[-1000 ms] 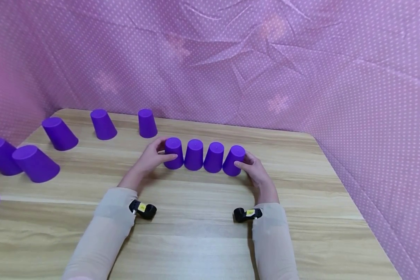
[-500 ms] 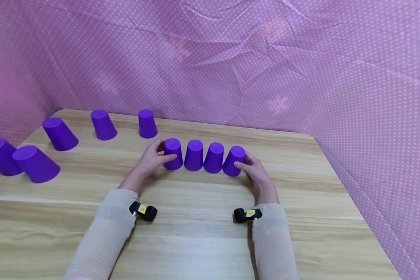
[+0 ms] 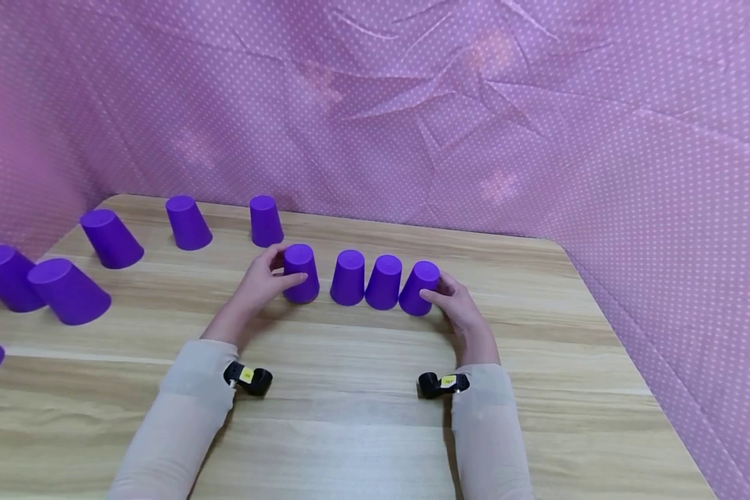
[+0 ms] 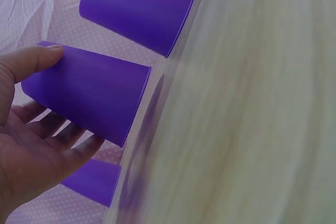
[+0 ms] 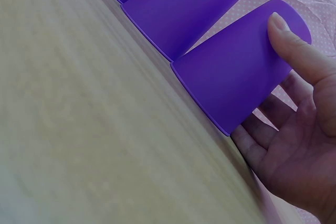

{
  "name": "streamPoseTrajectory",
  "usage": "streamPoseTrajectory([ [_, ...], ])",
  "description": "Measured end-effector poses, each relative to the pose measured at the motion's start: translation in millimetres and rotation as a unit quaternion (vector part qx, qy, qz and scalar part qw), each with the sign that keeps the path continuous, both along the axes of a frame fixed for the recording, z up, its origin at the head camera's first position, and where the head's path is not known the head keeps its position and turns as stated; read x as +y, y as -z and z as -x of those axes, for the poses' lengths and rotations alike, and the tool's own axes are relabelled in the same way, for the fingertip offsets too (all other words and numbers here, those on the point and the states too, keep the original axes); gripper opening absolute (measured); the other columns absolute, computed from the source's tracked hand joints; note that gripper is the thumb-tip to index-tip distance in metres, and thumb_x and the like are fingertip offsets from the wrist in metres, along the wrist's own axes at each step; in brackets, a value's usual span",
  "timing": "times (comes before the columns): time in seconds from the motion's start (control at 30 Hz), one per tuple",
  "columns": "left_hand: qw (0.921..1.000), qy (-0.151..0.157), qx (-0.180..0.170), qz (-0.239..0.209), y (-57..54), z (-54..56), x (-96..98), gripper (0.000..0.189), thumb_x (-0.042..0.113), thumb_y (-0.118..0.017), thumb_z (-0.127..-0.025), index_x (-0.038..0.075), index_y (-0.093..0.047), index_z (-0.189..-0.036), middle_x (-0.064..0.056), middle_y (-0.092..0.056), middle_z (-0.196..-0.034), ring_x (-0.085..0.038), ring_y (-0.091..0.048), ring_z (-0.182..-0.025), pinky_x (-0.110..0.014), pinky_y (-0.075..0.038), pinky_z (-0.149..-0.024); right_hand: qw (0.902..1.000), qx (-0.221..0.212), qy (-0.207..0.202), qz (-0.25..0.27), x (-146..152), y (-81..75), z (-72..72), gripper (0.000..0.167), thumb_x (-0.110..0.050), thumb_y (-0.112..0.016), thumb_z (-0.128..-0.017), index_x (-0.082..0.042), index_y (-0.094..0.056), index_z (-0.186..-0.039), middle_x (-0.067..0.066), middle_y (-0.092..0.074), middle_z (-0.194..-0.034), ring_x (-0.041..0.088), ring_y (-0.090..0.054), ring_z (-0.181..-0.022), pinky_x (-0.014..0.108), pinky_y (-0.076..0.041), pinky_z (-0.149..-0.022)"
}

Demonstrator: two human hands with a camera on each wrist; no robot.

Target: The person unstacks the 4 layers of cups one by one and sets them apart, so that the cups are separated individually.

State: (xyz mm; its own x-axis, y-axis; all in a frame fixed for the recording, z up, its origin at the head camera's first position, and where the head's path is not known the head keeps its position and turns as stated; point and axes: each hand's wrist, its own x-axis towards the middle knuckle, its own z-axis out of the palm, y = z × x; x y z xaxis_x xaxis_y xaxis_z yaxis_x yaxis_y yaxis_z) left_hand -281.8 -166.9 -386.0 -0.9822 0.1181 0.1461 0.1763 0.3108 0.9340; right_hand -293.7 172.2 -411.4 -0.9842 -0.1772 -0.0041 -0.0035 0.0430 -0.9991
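Upside-down purple cups stand in a short row mid-table in the head view. My left hand [image 3: 256, 285] grips the leftmost cup [image 3: 305, 290], thumb on the near side and fingers behind. In the left wrist view that cup [image 4: 94, 90] is slightly off the table, with a shadow under its rim. To its right, past a gap, are two cups [image 3: 347, 283] [image 3: 384, 286] close together. My right hand [image 3: 459, 309] holds the rightmost cup [image 3: 414, 298] between thumb and fingers. In the right wrist view this cup's [image 5: 226, 72] rim is on the table, its edge touching the neighbouring cup.
More upside-down purple cups stand apart at the back and left, including one [image 3: 266, 222] behind my left hand and two overlapping [image 3: 71, 295] at the left. Pink dotted cloth [image 3: 375, 118] hangs beyond the wooden table [image 3: 350, 417] at the back and sides.
My left hand has moved leftward with its cup, opening a gap from the row. The right hand and its cup stay in place.
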Motion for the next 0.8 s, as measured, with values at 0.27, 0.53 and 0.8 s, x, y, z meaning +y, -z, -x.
streamPoseTrajectory([
  [0.27,0.9998,-0.013,0.014,0.010,-4.1,-3.6,-18.4,0.057,0.014,-0.065,-0.078,0.000,-0.035,-0.124,-0.022,-0.042,-0.120,-0.034,-0.037,-0.112,-0.046,-0.033,-0.091,1.0000,0.006,0.002,0.003,-1,-0.1,0.0,0.055,-0.005,-0.063,-0.077,-0.001,-0.040,-0.127,0.020,-0.047,-0.118,0.023,-0.043,-0.108,0.031,-0.029,-0.096],
  [0.53,0.9990,-0.038,0.022,0.009,-10.7,-10.8,-37.5,0.056,0.013,-0.064,-0.078,-0.003,-0.035,-0.124,-0.022,-0.042,-0.119,-0.034,-0.037,-0.111,-0.045,-0.032,-0.093,1.0000,0.005,0.003,0.001,-1,-1.9,-0.7,0.054,-0.004,-0.062,-0.077,0.000,-0.040,-0.126,0.021,-0.046,-0.118,0.024,-0.043,-0.107,0.031,-0.030,-0.095],
  [0.8,0.9976,-0.064,0.025,0.008,-13.1,-18.2,-57.2,0.059,0.018,-0.063,-0.079,-0.005,-0.033,-0.124,-0.024,-0.042,-0.118,-0.034,-0.037,-0.111,-0.045,-0.030,-0.094,1.0000,0.004,-0.002,0.004,-2,-2.3,-1.5,0.055,-0.005,-0.063,-0.077,0.000,-0.040,-0.127,0.021,-0.046,-0.119,0.024,-0.043,-0.108,0.031,-0.030,-0.095],
])
